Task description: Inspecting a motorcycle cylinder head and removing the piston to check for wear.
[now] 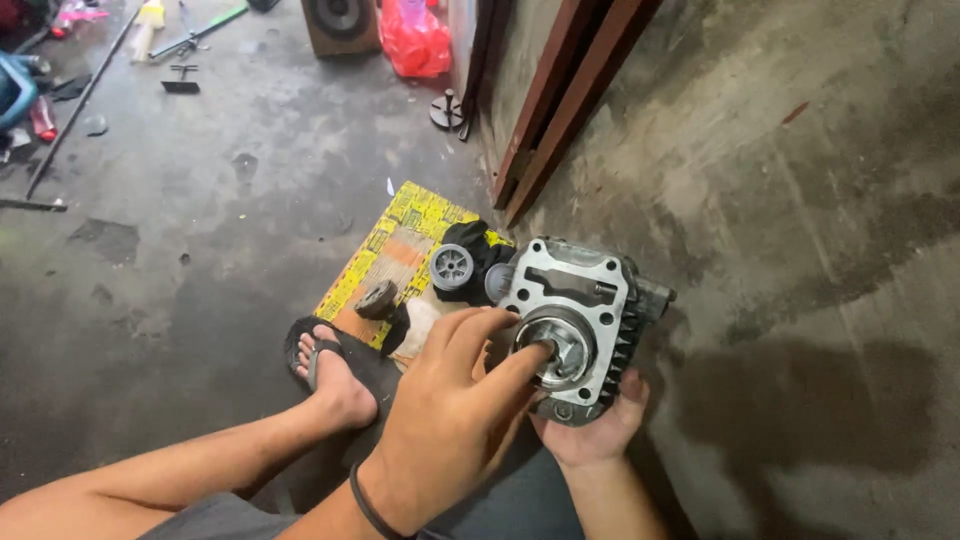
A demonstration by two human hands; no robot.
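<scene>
A flattened yellow printed carton sheet (400, 250), rectangular with black markings and an orange-brown patch, lies on the floor at the ten o'clock side of the frame's centre. A red plastic bag (415, 40) sits at twelve o'clock, by the wall.

Dim, flat light fills the room, brightest on the grey metal engine block (575, 320). A broad soft shadow darkens the stained concrete floor (800, 400) to the right. No glare; far clutter looks soft, edges slightly stretched.
</scene>
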